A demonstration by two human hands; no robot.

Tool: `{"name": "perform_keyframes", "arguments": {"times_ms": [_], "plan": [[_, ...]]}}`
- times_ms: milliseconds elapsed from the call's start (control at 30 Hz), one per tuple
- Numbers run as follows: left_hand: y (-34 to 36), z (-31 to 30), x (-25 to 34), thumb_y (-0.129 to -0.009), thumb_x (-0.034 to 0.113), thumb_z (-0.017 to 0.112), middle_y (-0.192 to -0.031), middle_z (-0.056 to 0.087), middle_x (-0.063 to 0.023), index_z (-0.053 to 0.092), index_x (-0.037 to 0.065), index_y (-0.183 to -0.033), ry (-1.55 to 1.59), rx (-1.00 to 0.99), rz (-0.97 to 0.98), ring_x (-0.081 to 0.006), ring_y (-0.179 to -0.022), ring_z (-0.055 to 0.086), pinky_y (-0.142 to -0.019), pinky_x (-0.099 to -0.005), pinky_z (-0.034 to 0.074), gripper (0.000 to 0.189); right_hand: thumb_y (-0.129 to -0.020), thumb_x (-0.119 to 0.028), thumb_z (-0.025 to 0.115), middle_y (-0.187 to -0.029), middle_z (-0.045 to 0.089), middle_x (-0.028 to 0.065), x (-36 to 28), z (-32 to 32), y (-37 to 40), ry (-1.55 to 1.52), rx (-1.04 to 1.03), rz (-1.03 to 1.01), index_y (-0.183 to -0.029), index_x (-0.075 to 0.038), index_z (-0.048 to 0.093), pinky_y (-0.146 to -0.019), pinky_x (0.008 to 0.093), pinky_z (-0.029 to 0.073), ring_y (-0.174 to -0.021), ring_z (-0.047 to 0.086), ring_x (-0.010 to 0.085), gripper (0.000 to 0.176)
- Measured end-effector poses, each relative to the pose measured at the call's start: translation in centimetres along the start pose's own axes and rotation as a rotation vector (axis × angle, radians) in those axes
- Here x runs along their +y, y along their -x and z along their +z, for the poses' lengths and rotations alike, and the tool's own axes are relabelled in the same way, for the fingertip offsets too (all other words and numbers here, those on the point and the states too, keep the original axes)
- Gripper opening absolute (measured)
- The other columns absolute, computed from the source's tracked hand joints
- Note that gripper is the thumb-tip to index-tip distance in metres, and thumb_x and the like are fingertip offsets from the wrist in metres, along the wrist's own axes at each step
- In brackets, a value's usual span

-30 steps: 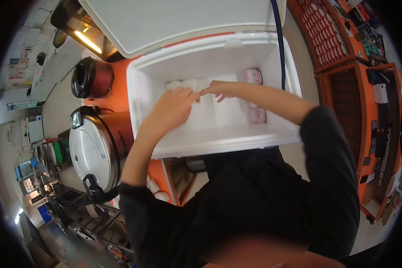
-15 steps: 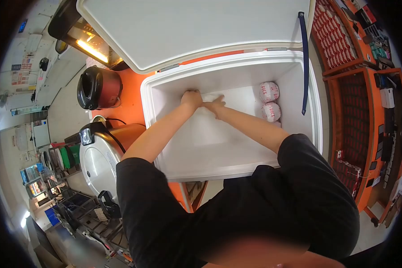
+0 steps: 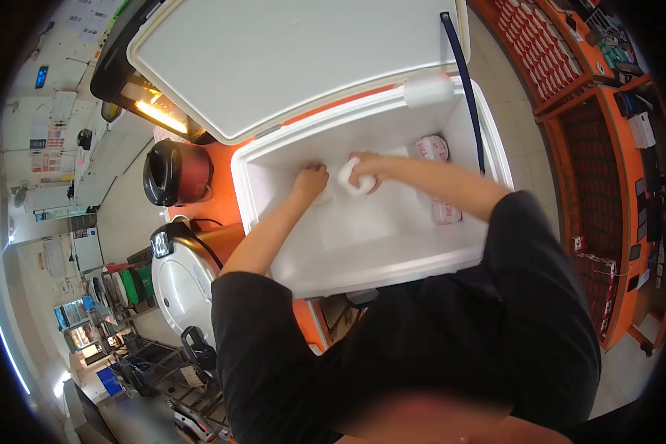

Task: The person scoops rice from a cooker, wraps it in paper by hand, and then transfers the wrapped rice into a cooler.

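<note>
Inside the white cooler box (image 3: 377,285), my right hand (image 3: 370,169) reaches in from the right. Its fingers are wrapped round a rounded white wad (image 3: 355,181), partly covered by the fingers, whose material I cannot tell. Just to the left, my left hand (image 3: 314,180) is closed with its fingers curled, low by the box's left end; what lies in them is hidden. Along the right side of the box sit several rice packs (image 3: 431,148) in white wrappers with red "RICE" lettering, partly behind my right forearm.
The cooler's lid (image 3: 303,59) stands open at the back, with a dark blue strap (image 3: 462,74) on its right. A red and black cooker (image 3: 177,172) and a larger steel cooker (image 3: 185,285) stand to the left. Orange shelving (image 3: 607,185) holding red-and-white packs is on the right.
My right hand has come up beside my left hand and now holds the white wad. The left hand stays near the left end, closed. The whole view has turned slightly.
</note>
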State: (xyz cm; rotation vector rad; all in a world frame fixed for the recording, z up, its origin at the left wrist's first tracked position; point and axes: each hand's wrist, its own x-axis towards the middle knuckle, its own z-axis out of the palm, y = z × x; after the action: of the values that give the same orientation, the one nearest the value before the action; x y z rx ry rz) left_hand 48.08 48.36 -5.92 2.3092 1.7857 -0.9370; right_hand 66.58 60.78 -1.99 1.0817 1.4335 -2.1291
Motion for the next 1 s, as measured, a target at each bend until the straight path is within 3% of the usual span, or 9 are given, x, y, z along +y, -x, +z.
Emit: {"name": "perform_keyframes", "arguments": {"times_ms": [167,333,467,533,567,667,800,867,1000], "plan": [[-2.3,2.2,0.4,-0.087,0.022,0.056,-0.126,0.053,-0.0078,0.06,0.012,-0.117,-0.019,0.108,0.36,-0.0289,-0.122,0.048,-0.095,-0.0444,0.043,0.032,-0.053,0.006,0.07,-0.107,0.054,0.0121,-7.2,-2.8,17.8,0.091,-0.33,-0.115,-0.117,-0.01,0.051,-0.073,0.0395,0.055,-0.101,0.056,0.0269,0.068],[-3.0,-4.6,3.8,-0.067,0.03,0.077,-0.142,0.04,-0.0064,0.038,0.022,-0.142,-0.124,-0.504,0.13,-0.0266,-0.131,0.038,-0.11,-0.0413,0.027,0.085,-0.047,0.001,0.072,-0.107,0.056,0.0098,-3.6,-4.2,33.4,0.132,-0.174,-0.566,-0.113,-0.008,0.053,-0.082,0.0317,0.049,-0.098,0.057,0.023,0.069],[-7.0,6.3,6.4,-0.078,0.031,0.068,-0.132,0.051,-0.0032,0.051,0.018,-0.134,-0.468,-0.529,0.205,-0.0279,-0.126,0.043,-0.104,-0.0491,0.029,0.06,-0.035,0.001,0.075,-0.109,0.056,0.0134,6.3,-5.0,40.7,-0.145,0.033,-0.768,-0.103,-0.007,0.057,-0.086,0.0337,0.046,-0.1,0.057,0.0235,0.071],[-11.2,15.3,8.7,-0.083,0.026,0.064,-0.128,0.055,-0.0032,0.056,0.018,-0.128,-0.813,-0.663,0.262,-0.0291,-0.124,0.042,-0.094,-0.0555,0.035,0.047,-0.038,0.003,0.079,-0.11,0.056,0.018,11.2,-3.1,42.9,-0.265,0.404,-0.789,-0.094,-0.008,0.053,-0.086,0.0373,0.046,-0.102,0.056,0.0292,0.063],[-6.9,10.5,8.7,-0.085,0.026,0.06,-0.12,0.059,-0.0012,0.061,0.02,-0.121,-0.688,-0.469,0.154,-0.0282,-0.119,0.048,-0.097,-0.0577,0.034,0.037,-0.045,0.005,0.078,-0.11,0.055,0.0183,13.7,-3.6,43.7,-0.432,0.503,-0.519,-0.09,-0.01,0.05,-0.085,0.0399,0.048,-0.101,0.056,0.0293,0.055],[-0.1,2.9,8.1,-0.086,0.023,0.057,-0.109,0.064,-0.0014,0.067,0.024,-0.11,-0.365,-0.119,0.055,-0.0266,-0.111,0.055,-0.098,-0.0627,0.034,0.026,-0.062,-0.017,0.075,-0.106,0.051,0.0179,19.2,-3.2,44.1,-0.637,0.499,-0.793,-0.086,-0.017,0.051,-0.064,0.041,0.055,-0.089,0.055,0.0304,0.035],[3.5,-5.7,7.8,-0.063,0.035,0.079,-0.126,0.053,-0.0042,0.053,0.024,-0.129,-0.193,-0.247,0.206,-0.0285,-0.118,0.048,-0.097,-0.0608,0.036,0.072,-0.064,-0.021,0.073,-0.106,0.05,0.0185,20.8,-4.2,43.6,-0.606,0.331,-1.002,-0.081,-0.017,0.054,-0.061,0.041,0.055,-0.088,0.054,0.0318,0.026],[5.7,-8.6,8.1,-0.051,0.037,0.085,-0.128,0.05,-0.0058,0.05,0.021,-0.131,0.041,0.047,0.093,-0.027,-0.116,0.049,-0.098,-0.053,0.038,0.089,-0.066,-0.023,0.072,-0.106,0.049,0.0189,20.7,-4.4,43.0,-0.576,0.188,-1.165,-0.077,-0.018,0.056,-0.059,0.0409,0.055,-0.087,0.054,0.0328,0.021],[14.9,-21.3,8.6,-0.053,0.029,0.083,-0.123,0.055,-0.0089,0.052,0.014,-0.126,0.484,0.576,-0.175,-0.0282,-0.116,0.05,-0.096,-0.0419,0.041,0.081,-0.06,-0.033,0.079,-0.099,0.047,0.0234,20.2,-4.7,41.1,-0.735,-0.123,-1.101,-0.076,-0.017,0.059,-0.059,0.0409,0.054,-0.083,0.053,0.0336,0.03]]}}
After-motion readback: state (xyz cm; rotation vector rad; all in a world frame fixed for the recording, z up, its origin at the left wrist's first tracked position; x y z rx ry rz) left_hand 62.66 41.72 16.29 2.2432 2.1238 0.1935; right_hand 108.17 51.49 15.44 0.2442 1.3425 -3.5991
